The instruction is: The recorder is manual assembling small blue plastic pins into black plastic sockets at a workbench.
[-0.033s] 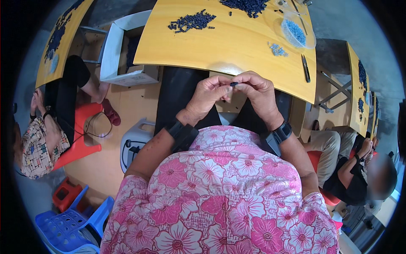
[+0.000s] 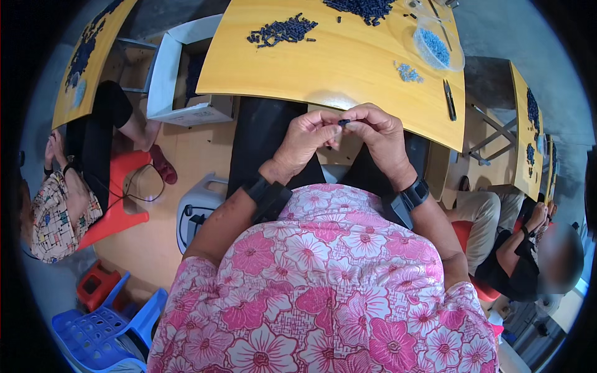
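Note:
Just in front of the table's near edge, my left hand (image 2: 309, 138) and my right hand (image 2: 380, 133) meet fingertip to fingertip. Between their thumbs and forefingers they pinch a small black cylindrical piece (image 2: 344, 123); its ends are mostly covered by the fingers. On the yellow table (image 2: 273, 71) beyond lies a pile of similar small black pieces (image 2: 283, 31), with a larger dark pile (image 2: 360, 9) farther back. To the right are a clear bowl of tiny blue parts (image 2: 433, 48), a small scatter of pale blue parts (image 2: 408, 73) and black tweezers (image 2: 449, 99).
An open white carton (image 2: 189, 114) stands left of the table. A grey stool (image 2: 200, 208) is by my left side, and a blue plastic chair (image 2: 99, 326) sits lower left. Other people sit at tables on the left (image 2: 65, 205) and right (image 2: 516, 248).

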Demonstrator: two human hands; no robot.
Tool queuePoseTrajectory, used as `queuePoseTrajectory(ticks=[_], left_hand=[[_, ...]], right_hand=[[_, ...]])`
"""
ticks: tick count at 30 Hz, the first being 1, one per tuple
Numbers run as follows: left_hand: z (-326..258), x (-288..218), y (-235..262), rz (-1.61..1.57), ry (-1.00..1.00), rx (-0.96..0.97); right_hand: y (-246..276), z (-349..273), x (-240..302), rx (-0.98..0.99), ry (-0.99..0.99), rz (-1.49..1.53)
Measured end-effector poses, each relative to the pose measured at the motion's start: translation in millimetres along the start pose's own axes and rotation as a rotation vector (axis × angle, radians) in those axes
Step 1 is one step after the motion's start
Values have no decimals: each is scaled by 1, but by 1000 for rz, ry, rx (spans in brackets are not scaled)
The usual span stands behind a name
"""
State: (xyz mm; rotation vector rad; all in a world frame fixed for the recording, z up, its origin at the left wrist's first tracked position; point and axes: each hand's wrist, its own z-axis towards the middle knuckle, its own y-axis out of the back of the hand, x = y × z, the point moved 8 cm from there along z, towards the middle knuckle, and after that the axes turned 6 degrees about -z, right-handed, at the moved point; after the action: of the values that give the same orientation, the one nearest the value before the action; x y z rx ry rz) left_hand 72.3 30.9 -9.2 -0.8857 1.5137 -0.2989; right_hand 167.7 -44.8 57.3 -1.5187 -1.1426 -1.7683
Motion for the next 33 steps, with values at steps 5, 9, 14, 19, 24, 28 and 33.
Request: queuePoseTrajectory(ticks=[5,9,14,19,24,28,33], left_hand=[[0,0,5,33,-12,-5],[2,2,6,-16,-11,-3],[2,2,7,-31,9,-20],[2,6,11,-48,27,-31],[3,7,10,-65,44,-41],[1,7,9,-90,50,-35],[0,6,5,-3,67,-21]], right_hand=[[0,2,4,-42,24,-44],[1,2,18,-78,162,-304],[1,2,15,-78,160,-306],[1,-2,11,-114,202,-357],[-1,-5,14,-146,243,-373],[-3,-5,15,-138,249,-348],[-3,-6,8,-103,187,-382]])
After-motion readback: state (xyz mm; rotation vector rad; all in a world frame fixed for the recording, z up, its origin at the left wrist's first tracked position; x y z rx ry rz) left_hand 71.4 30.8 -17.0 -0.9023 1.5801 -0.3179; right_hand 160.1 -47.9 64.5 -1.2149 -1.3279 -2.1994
